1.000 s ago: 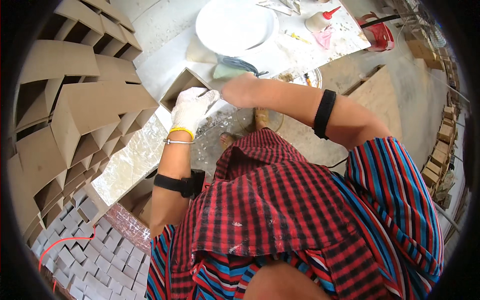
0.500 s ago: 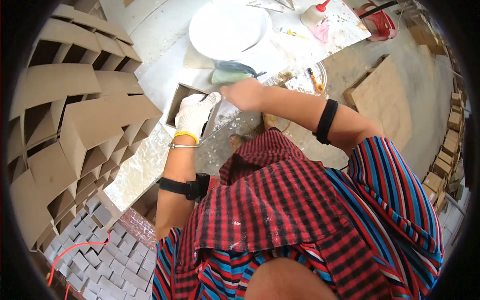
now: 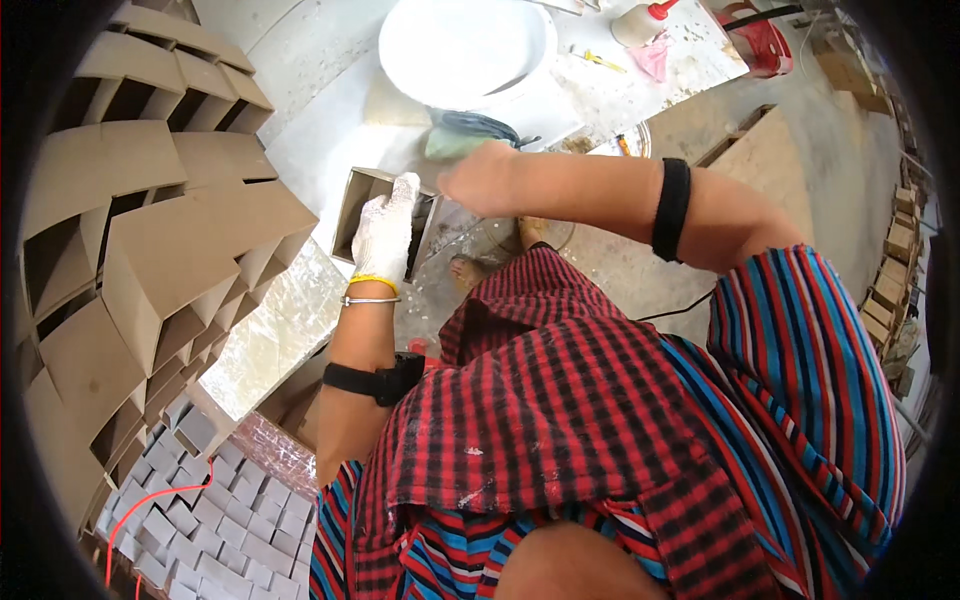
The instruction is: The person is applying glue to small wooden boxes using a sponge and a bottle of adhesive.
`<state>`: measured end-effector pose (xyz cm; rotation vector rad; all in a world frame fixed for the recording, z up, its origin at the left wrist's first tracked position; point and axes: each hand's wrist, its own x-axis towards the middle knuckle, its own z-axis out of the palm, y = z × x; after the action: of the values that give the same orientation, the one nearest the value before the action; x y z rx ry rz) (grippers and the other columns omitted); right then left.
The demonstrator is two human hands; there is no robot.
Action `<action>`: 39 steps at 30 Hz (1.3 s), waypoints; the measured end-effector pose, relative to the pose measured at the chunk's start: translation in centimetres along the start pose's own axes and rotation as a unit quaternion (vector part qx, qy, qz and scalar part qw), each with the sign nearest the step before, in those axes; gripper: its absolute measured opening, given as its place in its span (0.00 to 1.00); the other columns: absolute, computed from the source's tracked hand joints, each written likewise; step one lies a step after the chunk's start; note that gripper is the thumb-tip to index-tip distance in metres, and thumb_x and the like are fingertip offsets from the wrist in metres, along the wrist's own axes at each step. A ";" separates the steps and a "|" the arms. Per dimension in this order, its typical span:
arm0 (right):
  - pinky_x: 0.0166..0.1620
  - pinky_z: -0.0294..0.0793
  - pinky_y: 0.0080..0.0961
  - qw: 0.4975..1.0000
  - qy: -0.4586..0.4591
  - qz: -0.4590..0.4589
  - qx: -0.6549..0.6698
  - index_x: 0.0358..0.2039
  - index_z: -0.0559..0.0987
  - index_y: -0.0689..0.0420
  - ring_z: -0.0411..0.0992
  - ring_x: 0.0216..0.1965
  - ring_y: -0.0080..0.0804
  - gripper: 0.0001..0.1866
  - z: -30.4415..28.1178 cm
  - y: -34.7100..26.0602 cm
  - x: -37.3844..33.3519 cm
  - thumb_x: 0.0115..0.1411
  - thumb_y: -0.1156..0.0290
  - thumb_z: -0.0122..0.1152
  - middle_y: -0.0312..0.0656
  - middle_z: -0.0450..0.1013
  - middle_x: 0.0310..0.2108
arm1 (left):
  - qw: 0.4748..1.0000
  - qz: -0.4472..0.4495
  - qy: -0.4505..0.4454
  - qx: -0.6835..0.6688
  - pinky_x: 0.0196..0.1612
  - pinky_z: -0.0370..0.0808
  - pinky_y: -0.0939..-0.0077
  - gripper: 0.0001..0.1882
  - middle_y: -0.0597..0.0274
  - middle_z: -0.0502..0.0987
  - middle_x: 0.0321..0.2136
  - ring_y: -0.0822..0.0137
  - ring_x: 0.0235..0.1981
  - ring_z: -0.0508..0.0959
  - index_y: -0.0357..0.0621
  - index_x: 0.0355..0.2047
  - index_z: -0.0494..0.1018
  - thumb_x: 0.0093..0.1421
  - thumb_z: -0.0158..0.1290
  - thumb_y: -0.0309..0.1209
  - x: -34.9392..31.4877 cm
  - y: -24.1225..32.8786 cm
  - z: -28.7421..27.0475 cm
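A small open cardboard box (image 3: 354, 200) stands at the edge of the white work table, its open top toward me. My left hand (image 3: 385, 232), in a white glove with a yellow cuff, is closed over the box's near right wall, with the thumb pointing away from me. Just right of the box is my bare right hand (image 3: 482, 182), its fingers curled in near the far right corner. Whatever those fingers pinch, if anything, is hidden. A pale green and dark bundle (image 3: 460, 138) lies just beyond that hand.
Brown cardboard boxes (image 3: 200, 225) are stacked high at left, above rows of small grey boxes (image 3: 215, 540). Toward the back are a white basin (image 3: 547, 65), a yellow-handled tool (image 3: 600, 61), a red-capped bottle (image 3: 640, 27) and a pink cloth (image 3: 652, 58). A red bucket (image 3: 768, 50) stands beyond the table.
My left thumb has straightened and now points farther away from me. My right hand stays beside the box's corner. The whole view has shifted slightly.
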<state>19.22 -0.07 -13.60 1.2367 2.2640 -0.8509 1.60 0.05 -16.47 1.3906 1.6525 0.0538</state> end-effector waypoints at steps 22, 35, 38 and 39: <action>0.30 0.74 0.41 0.998 -0.014 -0.046 -0.028 0.37 0.75 0.65 0.76 0.31 0.46 0.12 1.3 1.4 2.0 0.52 0.76 0.50 0.52 0.75 0.32 | 1.000 0.021 0.008 0.000 0.50 0.63 0.60 0.38 0.41 0.73 0.41 0.44 0.45 0.70 0.36 0.39 0.74 0.55 0.38 0.63 -0.4 0.7 0.0; 0.32 0.73 0.42 0.997 0.040 -0.057 0.027 0.34 0.76 0.62 0.75 0.31 0.48 0.11 2.3 1.5 2.5 0.53 0.72 0.49 0.50 0.75 0.29 | 0.999 0.004 0.019 -0.047 0.48 0.65 0.62 0.38 0.40 0.75 0.37 0.45 0.43 0.72 0.35 0.37 0.75 0.54 0.42 0.63 -1.4 0.8 -0.1; 0.27 0.72 0.44 0.995 0.016 -0.099 -0.028 0.32 0.76 0.60 0.74 0.27 0.49 0.11 2.8 2.7 3.7 0.56 0.68 0.48 0.49 0.75 0.25 | 0.999 0.007 0.028 -0.030 0.47 0.65 0.63 0.37 0.41 0.75 0.36 0.46 0.41 0.72 0.35 0.36 0.75 0.55 0.42 0.62 -0.8 1.0 0.3; 0.27 0.72 0.43 0.994 0.068 -0.078 0.025 0.32 0.76 0.60 0.74 0.27 0.49 0.11 4.0 2.5 3.3 0.55 0.68 0.48 0.49 0.75 0.25 | 0.999 0.008 0.034 -0.017 0.47 0.65 0.63 0.36 0.41 0.75 0.35 0.46 0.41 0.73 0.35 0.36 0.75 0.55 0.41 0.62 -0.7 0.9 0.3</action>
<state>19.94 0.22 -19.29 1.1845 2.4879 -0.9097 2.39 -0.33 -15.74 1.3908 1.6878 0.1385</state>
